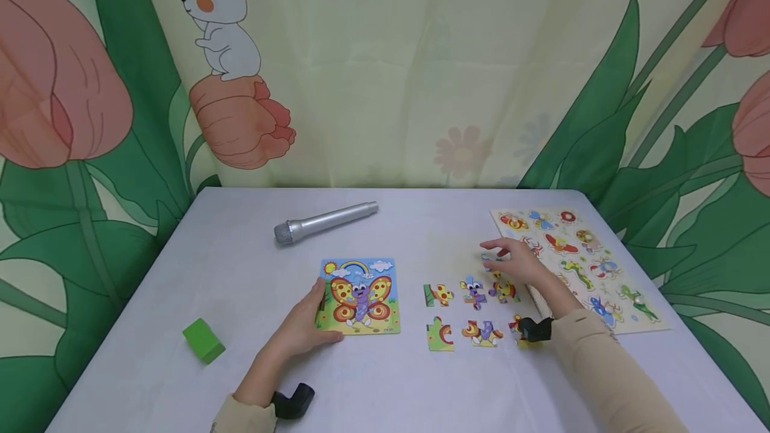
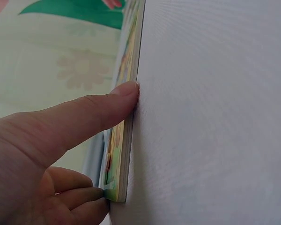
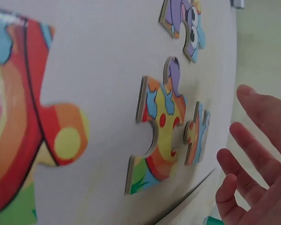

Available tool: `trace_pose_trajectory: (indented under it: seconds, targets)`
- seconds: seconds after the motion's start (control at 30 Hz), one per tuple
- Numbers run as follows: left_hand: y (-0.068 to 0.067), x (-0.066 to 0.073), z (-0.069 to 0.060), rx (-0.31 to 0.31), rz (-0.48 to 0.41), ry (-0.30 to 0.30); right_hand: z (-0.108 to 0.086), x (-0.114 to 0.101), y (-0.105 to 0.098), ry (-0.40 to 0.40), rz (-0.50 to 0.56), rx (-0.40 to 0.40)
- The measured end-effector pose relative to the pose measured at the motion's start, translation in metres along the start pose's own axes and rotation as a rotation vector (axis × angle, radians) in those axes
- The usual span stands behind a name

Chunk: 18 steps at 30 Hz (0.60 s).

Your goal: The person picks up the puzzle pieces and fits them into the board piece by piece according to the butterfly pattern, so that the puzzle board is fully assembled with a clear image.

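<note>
1. Desk [image 1: 385, 393], white-topped, is cut off at its near edge by the head view.
2. Insect-printed sheet [image 1: 607, 286] is laid at the right and is partly covered by the right forearm.
3. Butterfly puzzle board [image 1: 359, 296] is placed near the desk's middle, its lower left corner held by the left hand [image 1: 303, 326]: the grip is closed on it, with the thumb set against the near edge.
4. Right hand [image 1: 516, 260] is held over the upper right pieces, grip loosely opened, fingers parted; nothing is seen held.
5. Silver microphone [image 1: 325, 222] is laid behind the board.
6. Green block [image 1: 203, 341] is set well apart at the left.
7. Loose puzzle pieces [image 1: 473, 291] are spread between board and sheet; one is partly hidden by the right fingers, another by the black wrist camera [image 1: 534, 329].
</note>
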<state>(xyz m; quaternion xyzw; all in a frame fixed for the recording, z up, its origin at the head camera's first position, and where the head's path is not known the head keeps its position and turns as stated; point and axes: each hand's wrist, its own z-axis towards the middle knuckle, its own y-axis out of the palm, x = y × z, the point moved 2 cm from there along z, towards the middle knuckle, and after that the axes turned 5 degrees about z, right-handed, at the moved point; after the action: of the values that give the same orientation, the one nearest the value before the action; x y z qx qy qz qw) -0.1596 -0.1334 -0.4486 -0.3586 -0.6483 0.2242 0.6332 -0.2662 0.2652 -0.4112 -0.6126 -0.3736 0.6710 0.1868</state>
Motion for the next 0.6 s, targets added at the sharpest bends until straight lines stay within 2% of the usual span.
trace_pose_trajectory:
  seconds: [0.3,0.6]
  targets:
    - [0.001,-0.002,0.001,-0.001,0.007,0.009,-0.001,0.013,-0.006,0.074,-0.068,-0.018]
    - [0.002,-0.003,0.002,-0.006,0.008,0.006,0.001,0.023,-0.007,0.139,-0.075,-0.043]
